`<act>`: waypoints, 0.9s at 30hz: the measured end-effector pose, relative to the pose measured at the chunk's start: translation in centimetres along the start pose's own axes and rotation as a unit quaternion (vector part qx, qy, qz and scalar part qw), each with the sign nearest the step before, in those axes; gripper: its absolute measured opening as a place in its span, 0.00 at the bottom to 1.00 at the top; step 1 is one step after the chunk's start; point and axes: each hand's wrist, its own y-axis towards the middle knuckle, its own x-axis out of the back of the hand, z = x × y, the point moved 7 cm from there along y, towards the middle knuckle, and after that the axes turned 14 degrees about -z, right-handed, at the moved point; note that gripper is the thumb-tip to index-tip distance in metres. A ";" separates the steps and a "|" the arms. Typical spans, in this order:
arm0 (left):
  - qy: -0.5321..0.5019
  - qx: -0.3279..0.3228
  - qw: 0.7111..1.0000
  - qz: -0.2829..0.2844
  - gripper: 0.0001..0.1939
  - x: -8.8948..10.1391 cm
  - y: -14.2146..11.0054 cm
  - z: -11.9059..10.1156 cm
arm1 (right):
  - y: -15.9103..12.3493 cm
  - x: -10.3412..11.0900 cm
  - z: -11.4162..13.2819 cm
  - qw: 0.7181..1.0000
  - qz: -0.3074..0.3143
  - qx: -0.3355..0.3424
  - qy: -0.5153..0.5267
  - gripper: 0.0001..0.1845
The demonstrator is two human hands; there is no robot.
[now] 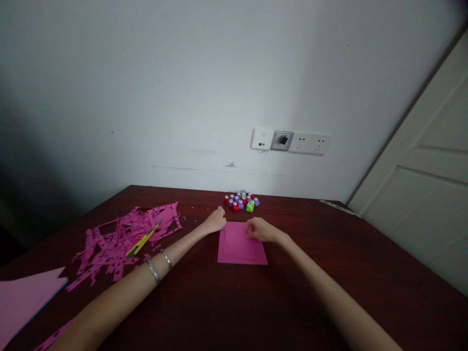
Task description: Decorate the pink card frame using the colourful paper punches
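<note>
Pink sheets (239, 246): stacked, inside table's (365, 248) far edge.
Left hand (215, 221): curled at their far-left corner; grip unclear.
Right hand (259, 229): fingers bunched over upper sheet (236, 241); pinch unclear.
Risk: sideways drag could skew it.

Lower sheet (261, 256): on the tabletop (234, 302), with the upper sheet (236, 243) lying on it.
Left hand (215, 222): at the lower sheet's far left corner.
Right hand (259, 229): over the sheets' far right part.
Craft punches (240, 204): clustered behind the sheets, before the wall (183, 97).
Punched paper scraps (122, 234): heaped left of the sheets.
Utility knife (142, 243): on the heap's right side.
Paper stack (29, 297): near left, in front of the heap.
Flat strip (340, 208): at the tabletop's far right corner.
Wall sockets (307, 143): on the wall, right of the punches.
Door (424, 180): right of the tabletop.
</note>
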 end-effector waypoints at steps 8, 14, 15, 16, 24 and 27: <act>-0.004 0.002 1.000 0.007 0.12 0.0 0.1 0.1 | 1.3 0.3 -0.8 0.999 0.035 0.002 0.004 0.10; -0.009 0.019 1.000 0.004 0.13 -0.4 0.8 1.0 | 1.4 0.2 -0.4 0.999 0.039 -0.002 -0.006 0.09; -0.010 0.022 1.000 0.002 0.13 -0.5 0.9 1.1 | 1.3 0.1 -0.4 0.999 0.037 -0.005 -0.009 0.09; -0.010 0.024 1.000 0.000 0.13 -0.5 1.0 1.2 | 1.3 0.1 -0.5 0.999 0.035 -0.009 -0.012 0.09; -0.013 0.013 0.997 -0.073 0.10 0.2 2.1 1.6 | 1.5 1.7 -1.8 0.998 -0.037 0.000 -0.045 0.07; -0.004 0.010 0.990 -0.140 0.10 1.3 3.2 2.7 | 1.6 4.1 -3.3 0.987 -0.129 -0.004 -0.091 0.11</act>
